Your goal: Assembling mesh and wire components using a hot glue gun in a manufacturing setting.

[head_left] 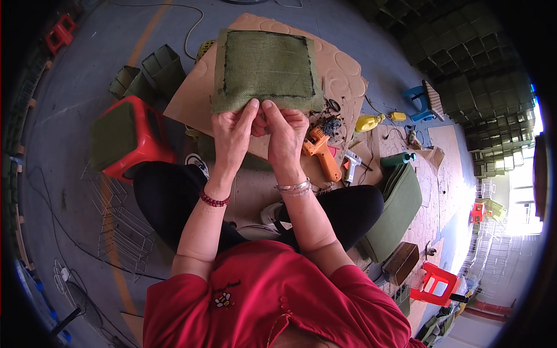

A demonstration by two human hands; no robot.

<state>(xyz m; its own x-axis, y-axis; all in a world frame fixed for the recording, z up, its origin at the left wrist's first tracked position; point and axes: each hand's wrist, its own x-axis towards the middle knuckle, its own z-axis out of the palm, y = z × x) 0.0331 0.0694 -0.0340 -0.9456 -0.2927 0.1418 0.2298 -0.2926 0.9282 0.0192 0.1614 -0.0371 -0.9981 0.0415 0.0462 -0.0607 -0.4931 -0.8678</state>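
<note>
A square green woven fabric panel [267,64] with a dark line of stuff along its border lies on a cardboard-topped surface before me. At its near edge, my left hand [233,130] pinches the fabric between thumb and curled fingers. Close beside it, my right hand [284,133] grips the same edge, the two thumbs almost touching. The other fingers are tucked partly under the edge and hidden. To the right of my right hand lies an orange glue gun [325,155] with dark residue near its tip. Just beyond it is a grey-white glue gun [351,167].
On the left stands a red stool [154,133] with a green pad. Green fabric boxes [162,66] sit behind it. To my right are stacked green panels [397,211], a green bottle [398,159] and a red stool [434,284]. Wire racks [116,223] and cables lie on the floor.
</note>
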